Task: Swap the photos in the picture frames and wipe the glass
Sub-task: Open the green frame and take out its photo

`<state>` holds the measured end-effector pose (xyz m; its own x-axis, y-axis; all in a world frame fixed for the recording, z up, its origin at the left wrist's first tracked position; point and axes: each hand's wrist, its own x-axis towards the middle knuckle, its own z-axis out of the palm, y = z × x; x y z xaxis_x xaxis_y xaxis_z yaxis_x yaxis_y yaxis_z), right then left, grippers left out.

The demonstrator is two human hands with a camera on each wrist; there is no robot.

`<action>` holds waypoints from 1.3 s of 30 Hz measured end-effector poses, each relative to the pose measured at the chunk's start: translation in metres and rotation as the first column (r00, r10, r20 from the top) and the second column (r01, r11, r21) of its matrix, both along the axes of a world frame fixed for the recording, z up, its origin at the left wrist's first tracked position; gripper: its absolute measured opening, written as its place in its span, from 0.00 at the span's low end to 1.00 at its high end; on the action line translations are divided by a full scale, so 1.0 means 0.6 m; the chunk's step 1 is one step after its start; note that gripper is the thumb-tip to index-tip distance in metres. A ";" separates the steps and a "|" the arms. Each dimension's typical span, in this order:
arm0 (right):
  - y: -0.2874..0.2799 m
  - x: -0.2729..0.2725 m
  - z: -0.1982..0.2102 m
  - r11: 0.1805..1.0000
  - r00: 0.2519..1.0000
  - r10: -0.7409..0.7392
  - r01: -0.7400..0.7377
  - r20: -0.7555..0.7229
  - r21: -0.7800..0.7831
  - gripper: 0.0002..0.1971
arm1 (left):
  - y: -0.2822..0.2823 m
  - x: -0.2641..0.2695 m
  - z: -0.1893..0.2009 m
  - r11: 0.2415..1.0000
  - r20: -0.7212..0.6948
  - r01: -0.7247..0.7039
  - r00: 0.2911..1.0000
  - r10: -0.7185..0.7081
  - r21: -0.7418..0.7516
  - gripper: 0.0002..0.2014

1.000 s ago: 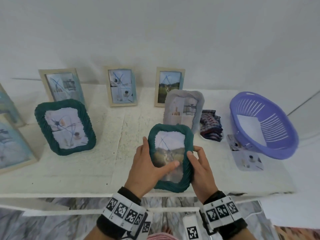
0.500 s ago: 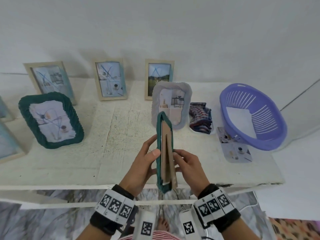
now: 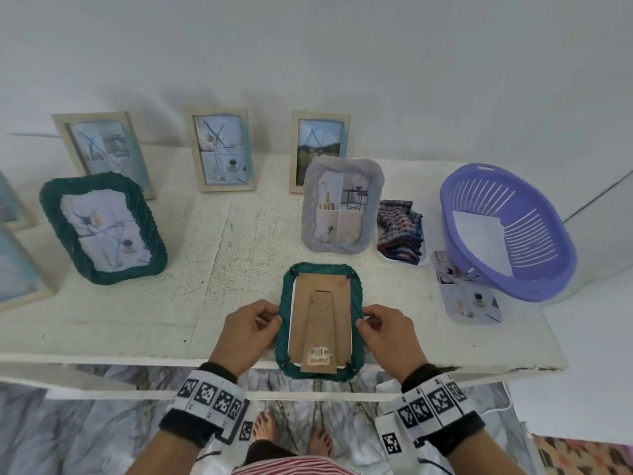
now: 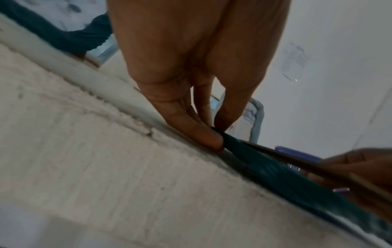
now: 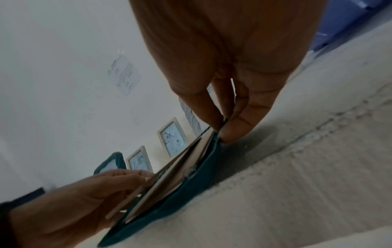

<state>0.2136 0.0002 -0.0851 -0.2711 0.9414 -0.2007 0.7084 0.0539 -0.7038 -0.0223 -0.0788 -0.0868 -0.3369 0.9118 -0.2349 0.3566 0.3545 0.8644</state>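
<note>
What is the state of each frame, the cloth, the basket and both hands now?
Held green frame: face down, cardboard back up.
Other green frame: standing, photo inside.
Grey frame: standing, photo inside.
Checked cloth: folded.
Purple basket: upright.
Left hand: pinches frame edge.
Right hand: pinches frame edge.

dark green rope-textured frame (image 3: 320,279) w/ brown card back; 2nd green frame (image 3: 102,228) far left; grey frame (image 3: 342,204); plaid red/blue cloth (image 3: 399,234); purple basket (image 3: 507,231); white table (image 3: 137,320).

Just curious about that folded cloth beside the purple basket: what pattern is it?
The folded cloth is plaid: red, blue and white checks. Head view shows it best.
</note>
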 end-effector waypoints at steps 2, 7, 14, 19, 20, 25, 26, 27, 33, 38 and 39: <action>-0.001 -0.001 0.001 0.999 0.997 0.031 -0.033 0.073 0.024 0.09 | 0.001 0.003 -0.002 0.999 -0.125 0.036 0.991 -0.038 -0.016 0.06; 0.013 0.001 0.009 0.999 0.996 0.005 -0.008 0.095 0.037 0.10 | 0.013 0.012 0.000 0.997 -0.493 0.033 0.868 -0.063 -0.069 0.10; 0.051 -0.017 0.018 0.947 0.945 0.244 -0.281 0.216 0.158 0.23 | 0.038 0.013 -0.046 0.966 -0.550 0.249 0.798 -0.246 -0.071 0.50; 0.055 -0.027 0.011 0.901 0.872 0.306 -0.395 0.382 0.179 0.25 | 0.035 0.019 -0.061 0.950 -0.645 0.290 0.706 -0.293 -0.115 0.50; 0.055 -0.028 0.009 0.895 0.865 0.311 -0.407 0.394 0.185 0.24 | 0.035 0.019 -0.061 0.949 -0.643 0.292 0.706 -0.297 -0.118 0.51; 0.056 -0.032 0.010 0.885 0.883 0.294 -0.396 0.366 0.245 0.21 | 0.037 0.020 -0.056 0.948 -0.634 0.291 0.711 -0.305 -0.129 0.53; 0.056 -0.030 0.009 0.879 0.883 0.298 -0.402 0.363 0.256 0.21 | 0.037 0.020 -0.056 0.948 -0.633 0.290 0.712 -0.304 -0.130 0.53; 0.055 -0.028 0.008 0.873 0.882 0.305 -0.409 0.360 0.264 0.22 | 0.037 0.020 -0.056 0.948 -0.634 0.289 0.711 -0.306 -0.133 0.53; 0.051 -0.021 0.007 0.875 0.866 0.328 -0.429 0.377 0.225 0.22 | 0.036 0.021 -0.058 0.952 -0.645 0.287 0.708 -0.287 -0.107 0.50; 0.035 -0.017 0.012 0.887 0.876 0.351 -0.424 0.331 0.182 0.31 | 0.032 0.021 -0.064 0.946 -0.696 0.301 0.653 -0.299 -0.124 0.41; 0.030 -0.016 0.013 0.877 0.860 0.367 -0.447 0.354 0.178 0.30 | 0.032 0.021 -0.064 0.946 -0.698 0.299 0.653 -0.296 -0.121 0.41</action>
